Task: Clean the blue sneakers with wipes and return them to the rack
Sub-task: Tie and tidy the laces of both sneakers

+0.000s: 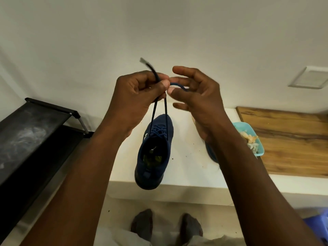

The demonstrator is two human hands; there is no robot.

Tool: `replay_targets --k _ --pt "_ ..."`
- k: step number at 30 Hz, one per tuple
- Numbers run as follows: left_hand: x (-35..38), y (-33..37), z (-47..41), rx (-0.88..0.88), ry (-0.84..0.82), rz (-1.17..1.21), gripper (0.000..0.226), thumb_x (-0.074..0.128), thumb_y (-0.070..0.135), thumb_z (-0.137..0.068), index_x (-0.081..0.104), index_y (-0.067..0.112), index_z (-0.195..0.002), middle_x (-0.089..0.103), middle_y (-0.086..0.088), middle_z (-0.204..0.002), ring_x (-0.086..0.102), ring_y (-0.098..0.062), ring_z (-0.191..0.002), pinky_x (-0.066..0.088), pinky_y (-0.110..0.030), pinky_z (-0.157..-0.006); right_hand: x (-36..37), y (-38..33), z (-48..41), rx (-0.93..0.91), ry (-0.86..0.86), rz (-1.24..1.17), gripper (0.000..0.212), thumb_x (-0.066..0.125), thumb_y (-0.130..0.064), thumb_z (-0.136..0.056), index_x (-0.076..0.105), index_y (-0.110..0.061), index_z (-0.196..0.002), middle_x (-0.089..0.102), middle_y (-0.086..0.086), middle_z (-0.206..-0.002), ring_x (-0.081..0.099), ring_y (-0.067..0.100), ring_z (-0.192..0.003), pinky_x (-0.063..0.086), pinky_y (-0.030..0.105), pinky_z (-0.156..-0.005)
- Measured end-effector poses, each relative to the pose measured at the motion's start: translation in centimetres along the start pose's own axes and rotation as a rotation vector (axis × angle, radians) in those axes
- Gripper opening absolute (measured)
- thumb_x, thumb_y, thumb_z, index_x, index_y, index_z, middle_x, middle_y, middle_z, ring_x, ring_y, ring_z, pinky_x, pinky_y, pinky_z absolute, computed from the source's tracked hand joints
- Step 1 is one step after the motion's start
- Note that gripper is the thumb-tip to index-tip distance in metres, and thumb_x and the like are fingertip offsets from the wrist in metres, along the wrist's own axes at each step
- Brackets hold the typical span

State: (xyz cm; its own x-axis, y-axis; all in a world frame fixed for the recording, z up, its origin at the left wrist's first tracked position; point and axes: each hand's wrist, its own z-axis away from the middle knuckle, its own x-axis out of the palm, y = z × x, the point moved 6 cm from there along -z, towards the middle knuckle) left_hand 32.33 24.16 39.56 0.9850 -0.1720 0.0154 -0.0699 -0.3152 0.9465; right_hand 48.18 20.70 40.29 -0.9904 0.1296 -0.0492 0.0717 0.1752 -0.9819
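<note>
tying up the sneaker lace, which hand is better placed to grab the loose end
Right, probably. The left hand pinches the lace strands that run down to the blue sneaker, so it is occupied. The right hand has its fingers spread, close beside the loose lace end.

You have one wide-angle view, worn on your head, facing forward and steeply down. Your left hand (pixel 134 96) and right hand (pixel 200 98) sit close to the lens at centre; the worktop (pixel 188 157) lies farther below, your feet (pixel 142 223) at the bottom edge.
</note>
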Motion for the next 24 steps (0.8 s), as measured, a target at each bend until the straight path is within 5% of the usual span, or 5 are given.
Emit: replay_targets --k 3,9,24 --pt "-0.7 0.3 -0.1 -0.022 0.030 -0.005 0.018 0.075 0.005 -0.088 0.074 0.006 -0.105 0.079 -0.004 -0.093 0.076 -0.020 -0.089 0.061 -0.031 -0.082 1.5 0.4 0.0 0.077 -0.096 0.026 0.054 0.079 -0.005 -0.080 0.058 -0.023 -0.127 0.077 0.000 -0.097 0.073 0.017 -0.093 0.060 0.041 -0.082" --pt "-2.3 1.5 -1.0 -0.087 0.019 -0.054 0.032 0.081 0.000 -0.080 0.075 0.007 -0.111 0.079 -0.008 -0.098 0.076 -0.023 -0.094 0.061 -0.038 -0.087 0.7 -0.5 -0.3 0.010 0.089 0.037 0.038 0.077 -0.006 -0.082 0.066 -0.014 -0.117 0.076 0.007 -0.082 0.074 0.020 -0.081 0.062 0.038 -0.079" --pt "-0.8 4.7 -2.2 -0.092 0.097 -0.115 0.007 0.072 0.021 -0.093 0.074 0.024 -0.099 0.079 0.006 -0.088 0.076 -0.010 -0.085 0.059 -0.029 -0.081 -0.3 -2.5 -0.1 -0.045 0.268 -0.073 0.014 0.067 -0.024 -0.094 0.073 -0.014 -0.101 0.076 0.001 -0.085 0.075 0.015 -0.078 0.062 0.034 -0.075"
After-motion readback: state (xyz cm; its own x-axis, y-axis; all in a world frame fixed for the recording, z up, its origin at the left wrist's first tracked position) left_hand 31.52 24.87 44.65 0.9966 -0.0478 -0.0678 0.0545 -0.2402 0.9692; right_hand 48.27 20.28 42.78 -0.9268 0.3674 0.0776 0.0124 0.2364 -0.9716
